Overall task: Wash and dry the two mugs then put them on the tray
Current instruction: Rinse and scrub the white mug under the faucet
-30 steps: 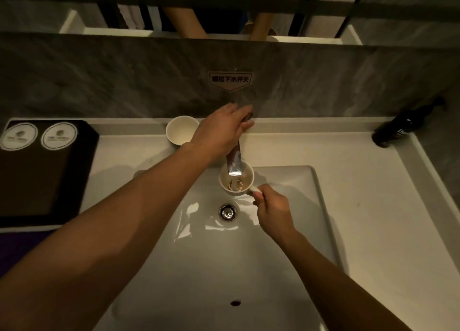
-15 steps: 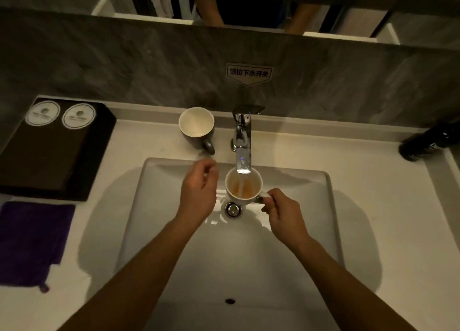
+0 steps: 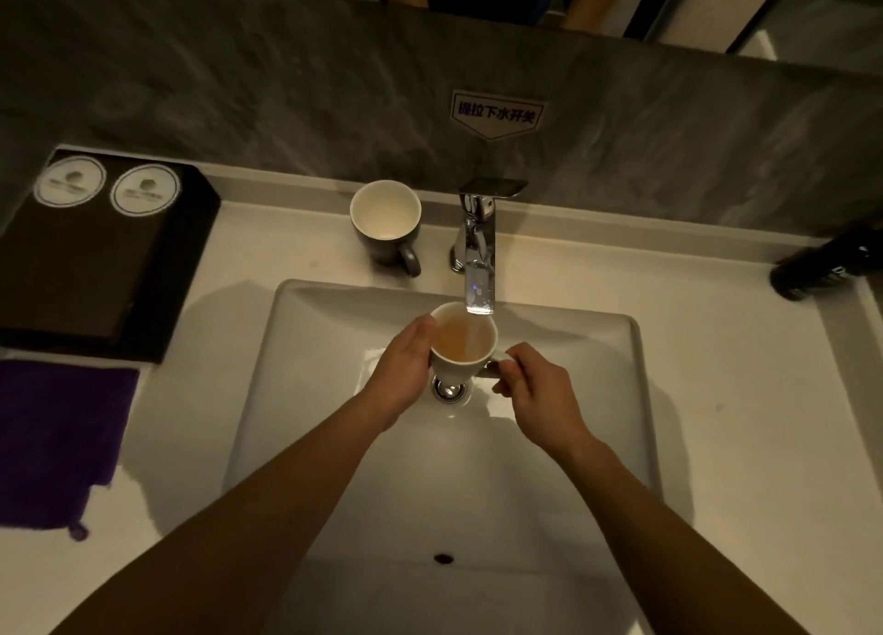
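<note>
Now the left hand (image 3: 399,376) cups the mug (image 3: 451,369) (newly); right hand (image 3: 540,395) pinches handle (image 3: 492,368).

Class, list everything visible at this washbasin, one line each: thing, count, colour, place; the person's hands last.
held mug: 1, pale, brownish water inside, under the tap, over the sink
second mug: 1, dark outside, white inside, on the counter left of the tap
tap: 1, chrome, behind the sink
sink: 1, white, centre
tray: 1, black, counter's back left
discs: 2, white, on the tray
cloth: 1, purple, near side of the tray
bottle: 1, black, back right
sign: 1, white, on the wall
left hand: 1, cups the held mug's side
right hand: 1, pinches its handle
</note>
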A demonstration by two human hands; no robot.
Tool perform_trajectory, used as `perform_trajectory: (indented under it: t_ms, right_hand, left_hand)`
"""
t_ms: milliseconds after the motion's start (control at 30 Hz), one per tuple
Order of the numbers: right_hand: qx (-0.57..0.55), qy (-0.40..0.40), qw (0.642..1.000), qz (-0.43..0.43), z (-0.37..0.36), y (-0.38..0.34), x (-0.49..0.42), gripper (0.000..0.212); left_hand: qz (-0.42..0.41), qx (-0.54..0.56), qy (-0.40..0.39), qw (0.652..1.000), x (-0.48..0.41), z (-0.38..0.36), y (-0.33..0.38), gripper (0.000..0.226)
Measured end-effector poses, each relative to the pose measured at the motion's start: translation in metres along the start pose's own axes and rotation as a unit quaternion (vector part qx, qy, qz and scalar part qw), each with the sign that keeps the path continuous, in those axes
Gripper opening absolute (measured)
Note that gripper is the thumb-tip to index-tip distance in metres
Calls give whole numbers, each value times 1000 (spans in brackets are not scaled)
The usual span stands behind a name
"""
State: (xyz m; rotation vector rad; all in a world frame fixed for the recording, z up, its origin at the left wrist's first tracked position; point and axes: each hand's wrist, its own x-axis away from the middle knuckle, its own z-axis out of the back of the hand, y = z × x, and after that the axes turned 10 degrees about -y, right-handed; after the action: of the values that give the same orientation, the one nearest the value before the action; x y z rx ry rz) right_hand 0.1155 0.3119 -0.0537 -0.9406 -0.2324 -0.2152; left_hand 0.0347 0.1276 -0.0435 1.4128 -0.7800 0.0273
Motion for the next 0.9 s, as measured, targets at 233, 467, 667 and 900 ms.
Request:
perform_trajectory:
  t_ms: [233, 467, 667, 900]
  right_hand:
    - [-10, 3, 1000, -4, 4, -5, 0, 21]
    - [-12, 1, 1000, 16, 12, -2, -3, 18]
    - [-33, -29, 999, 9, 21, -4, -6, 25]
    - [-143, -21, 988, -58, 14, -3, -27, 28]
  left_hand:
    - [-18, 23, 0, 1000, -1, -1, 2, 28]
    - [-21, 36, -52, 998, -3, 8, 0, 25]
    - [17, 21, -79, 997, -12, 8, 2, 24]
    - [31, 104, -84, 991, -17, 2, -6, 50]
